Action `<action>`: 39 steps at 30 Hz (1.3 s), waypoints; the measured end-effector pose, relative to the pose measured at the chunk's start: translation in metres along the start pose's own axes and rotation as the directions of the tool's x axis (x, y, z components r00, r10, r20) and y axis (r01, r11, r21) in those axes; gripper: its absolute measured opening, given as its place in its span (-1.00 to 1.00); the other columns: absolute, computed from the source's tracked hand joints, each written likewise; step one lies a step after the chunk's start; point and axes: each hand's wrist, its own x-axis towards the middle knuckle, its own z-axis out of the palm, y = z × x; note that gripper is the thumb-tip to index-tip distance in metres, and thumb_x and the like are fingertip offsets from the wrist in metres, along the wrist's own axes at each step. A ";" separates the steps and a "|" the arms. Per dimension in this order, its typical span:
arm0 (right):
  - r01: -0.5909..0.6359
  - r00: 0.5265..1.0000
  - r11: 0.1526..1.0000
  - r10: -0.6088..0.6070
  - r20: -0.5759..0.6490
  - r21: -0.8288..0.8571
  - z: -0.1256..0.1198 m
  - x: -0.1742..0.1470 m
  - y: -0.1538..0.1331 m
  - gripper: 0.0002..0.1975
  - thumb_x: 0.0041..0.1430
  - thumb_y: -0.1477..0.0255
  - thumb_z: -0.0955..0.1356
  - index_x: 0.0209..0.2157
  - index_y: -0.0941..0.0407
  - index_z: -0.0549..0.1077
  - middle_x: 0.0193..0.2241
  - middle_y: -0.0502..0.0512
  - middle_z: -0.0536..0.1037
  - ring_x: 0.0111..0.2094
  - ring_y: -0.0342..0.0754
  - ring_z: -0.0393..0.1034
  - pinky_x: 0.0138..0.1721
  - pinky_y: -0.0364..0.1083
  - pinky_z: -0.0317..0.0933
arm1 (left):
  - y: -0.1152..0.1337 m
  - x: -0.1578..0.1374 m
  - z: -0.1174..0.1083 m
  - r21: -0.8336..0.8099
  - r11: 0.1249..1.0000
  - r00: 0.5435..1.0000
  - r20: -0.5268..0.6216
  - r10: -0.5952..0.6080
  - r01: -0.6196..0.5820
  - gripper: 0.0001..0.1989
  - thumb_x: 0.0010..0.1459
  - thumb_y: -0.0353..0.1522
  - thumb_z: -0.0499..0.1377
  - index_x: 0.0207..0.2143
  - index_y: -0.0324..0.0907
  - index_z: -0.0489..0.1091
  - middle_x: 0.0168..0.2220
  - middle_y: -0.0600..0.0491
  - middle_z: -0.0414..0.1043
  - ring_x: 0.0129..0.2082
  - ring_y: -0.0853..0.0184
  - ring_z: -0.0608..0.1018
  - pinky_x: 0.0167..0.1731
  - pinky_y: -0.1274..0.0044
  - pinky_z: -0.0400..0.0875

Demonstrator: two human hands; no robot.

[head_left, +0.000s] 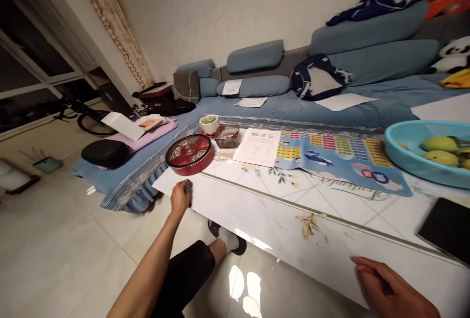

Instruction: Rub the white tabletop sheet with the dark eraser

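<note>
My left hand [179, 197] is closed on a small dark object [188, 186], too small to name, at the near left edge of the white-topped table [235, 205]. Just beyond it stands a round red snack tray [189, 155] with a dark rim and divided compartments. At the lower right, my right hand [391, 283] is over the near table edge, loosely curled, with a gap between the fingers and nothing visible in it. Ahead of that hand lies a small pile of dry, pale brown scraps [309, 226], like shells or peel.
A black tablet-like slab [446, 227] and a blue basin [398, 156] with yellow-green fruit are at right. Behind are a printed sheet [258, 146], a blue chart mat [319, 156], a clear brown box [226, 136] and a white bowl [209, 124]. A blue sofa [253, 112] runs along the wall.
</note>
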 end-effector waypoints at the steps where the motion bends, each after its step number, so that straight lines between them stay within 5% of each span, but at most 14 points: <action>1: -0.015 0.999 1.000 0.015 0.040 -0.006 -0.002 0.001 -0.003 -0.63 -0.04 -0.01 0.40 -0.31 -0.11 0.70 -0.37 0.05 0.68 -0.58 0.04 0.47 -0.53 0.00 0.38 | 0.019 -0.012 0.010 -0.023 0.998 0.998 0.013 0.056 -0.056 -0.50 0.19 -0.53 0.15 0.17 -0.16 0.50 0.21 -0.15 0.52 0.19 0.04 0.52 0.25 0.31 0.35; 5: -0.015 0.995 0.999 0.018 0.094 -0.031 -0.004 0.001 -0.013 -0.62 -0.01 0.02 0.36 -0.31 -0.08 0.69 -0.50 0.00 0.62 -0.64 -0.03 0.38 -0.54 -0.04 0.37 | 0.110 -0.026 0.049 -0.171 0.955 0.965 0.057 0.254 -0.241 -0.40 0.11 -0.63 0.11 0.19 -0.15 0.48 0.21 -0.15 0.51 0.21 0.05 0.49 0.27 0.29 0.34; 11: 0.060 0.995 0.998 -0.060 0.085 0.004 -0.005 -0.004 -0.019 -0.66 0.15 0.11 0.32 -0.26 -0.04 0.66 -0.45 -0.03 0.64 -0.52 -0.04 0.49 -0.42 -0.09 0.40 | 0.236 -0.008 0.087 -0.280 0.906 0.928 0.103 0.358 -0.318 -0.38 0.03 -0.68 0.09 0.13 -0.20 0.52 0.13 -0.21 0.55 0.14 0.01 0.54 0.20 0.22 0.40; 13: 0.086 0.993 0.996 -0.087 0.075 0.024 -0.005 -0.006 -0.020 -0.68 0.20 0.15 0.31 -0.25 -0.03 0.65 -0.42 -0.03 0.64 -0.49 -0.05 0.49 -0.38 -0.10 0.40 | 0.259 -0.025 0.090 -0.340 0.849 0.874 0.132 0.468 -0.404 -0.41 0.07 -0.66 0.10 0.11 -0.15 0.54 0.12 -0.14 0.57 0.14 0.06 0.55 0.21 0.25 0.41; 18: 0.158 0.986 0.987 -0.159 0.046 0.031 -0.002 -0.008 -0.022 -0.72 0.28 0.30 0.27 -0.25 0.00 0.63 -0.44 -0.05 0.60 -0.50 -0.09 0.45 -0.35 -0.12 0.35 | 0.268 -0.065 0.085 -0.508 0.618 0.639 0.160 0.753 -0.601 -0.38 0.12 -0.62 0.12 0.18 -0.05 0.52 0.18 -0.02 0.57 0.20 0.14 0.52 0.26 0.32 0.38; 22: 0.190 0.982 0.982 -0.190 -0.017 -0.012 0.004 -0.009 -0.025 -0.70 0.29 0.40 0.23 -0.24 0.02 0.62 -0.34 -0.01 0.65 -0.49 -0.11 0.46 -0.35 -0.13 0.31 | 0.297 -0.062 0.096 -0.447 0.703 0.726 0.155 0.670 -0.553 -0.38 0.06 -0.64 0.09 0.14 -0.14 0.55 0.15 -0.13 0.57 0.19 0.03 0.51 0.25 0.20 0.38; 24: 0.205 0.978 0.979 -0.205 -0.032 -0.018 0.006 -0.010 -0.025 -0.70 0.30 0.42 0.22 -0.24 0.03 0.61 -0.33 0.00 0.66 -0.50 -0.12 0.45 -0.36 -0.13 0.30 | 0.325 -0.068 0.102 -0.461 0.697 0.725 0.153 0.672 -0.549 -0.39 0.03 -0.65 0.08 0.09 -0.15 0.57 0.13 -0.12 0.58 0.17 0.04 0.52 0.24 0.20 0.39; 28: 0.220 0.975 0.975 -0.219 -0.029 0.014 0.002 -0.012 -0.025 -0.70 0.31 0.45 0.23 -0.24 0.03 0.61 -0.34 0.01 0.65 -0.49 -0.11 0.43 -0.37 -0.13 0.29 | 0.363 -0.091 0.093 -0.630 0.501 0.508 0.190 0.840 -0.593 -0.48 0.08 -0.61 0.13 0.00 -0.05 0.62 0.04 0.01 0.66 0.09 0.16 0.61 0.20 0.35 0.44; 30: 0.217 0.976 0.975 -0.216 -0.018 0.042 -0.001 -0.012 -0.025 -0.71 0.30 0.47 0.23 -0.23 0.03 0.60 -0.35 0.00 0.64 -0.50 -0.10 0.41 -0.38 -0.12 0.28 | 0.361 -0.094 0.081 -0.722 0.413 0.380 0.221 0.898 -0.556 -0.52 0.12 -0.57 0.16 0.01 -0.02 0.63 0.04 0.03 0.66 0.08 0.19 0.63 0.19 0.39 0.45; 31: 0.213 0.977 0.975 -0.213 -0.012 0.058 -0.002 -0.012 -0.025 -0.71 0.30 0.47 0.24 -0.23 0.03 0.60 -0.35 0.00 0.64 -0.51 -0.10 0.40 -0.38 -0.12 0.27 | 0.356 -0.092 0.076 -0.745 0.405 0.361 0.234 0.903 -0.530 -0.54 0.14 -0.55 0.17 0.02 -0.01 0.63 0.05 0.04 0.66 0.09 0.19 0.63 0.19 0.40 0.45; 33: 0.204 0.979 0.975 -0.204 -0.010 0.083 -0.003 -0.012 -0.025 -0.72 0.30 0.48 0.24 -0.22 0.04 0.60 -0.34 0.01 0.63 -0.51 -0.10 0.39 -0.38 -0.12 0.27 | 0.339 -0.086 0.070 -0.723 0.487 0.471 0.251 0.846 -0.489 -0.58 0.18 -0.50 0.17 0.03 -0.02 0.62 0.07 0.03 0.65 0.10 0.19 0.62 0.21 0.38 0.45; 36: 0.185 0.982 0.979 -0.182 -0.042 0.081 0.000 -0.010 -0.026 -0.72 0.33 0.48 0.23 -0.18 0.04 0.59 -0.29 0.03 0.63 -0.49 -0.09 0.40 -0.35 -0.11 0.28 | 0.316 -0.085 0.073 -0.548 0.721 0.773 0.197 0.603 -0.423 -0.59 0.20 -0.45 0.12 0.02 -0.05 0.62 0.08 -0.02 0.64 0.10 0.10 0.61 0.21 0.27 0.45; 37: 0.180 0.982 0.981 -0.176 -0.062 0.067 0.001 -0.009 -0.027 -0.71 0.33 0.49 0.23 -0.15 0.05 0.58 -0.28 0.05 0.63 -0.46 -0.07 0.43 -0.32 -0.10 0.30 | 0.311 -0.089 0.076 -0.492 0.767 0.821 0.164 0.546 -0.412 -0.58 0.19 -0.44 0.10 0.02 -0.05 0.61 0.07 -0.04 0.63 0.10 0.06 0.60 0.20 0.23 0.45; 39: 0.177 0.980 0.984 -0.173 -0.100 0.031 0.003 -0.008 -0.028 -0.69 0.31 0.52 0.23 -0.09 0.07 0.57 -0.23 0.10 0.62 -0.35 -0.02 0.50 -0.25 -0.09 0.34 | 0.303 -0.102 0.081 -0.460 0.773 0.828 0.131 0.545 -0.436 -0.57 0.17 -0.41 0.08 0.02 -0.04 0.60 0.07 -0.02 0.63 0.11 0.02 0.59 0.20 0.21 0.45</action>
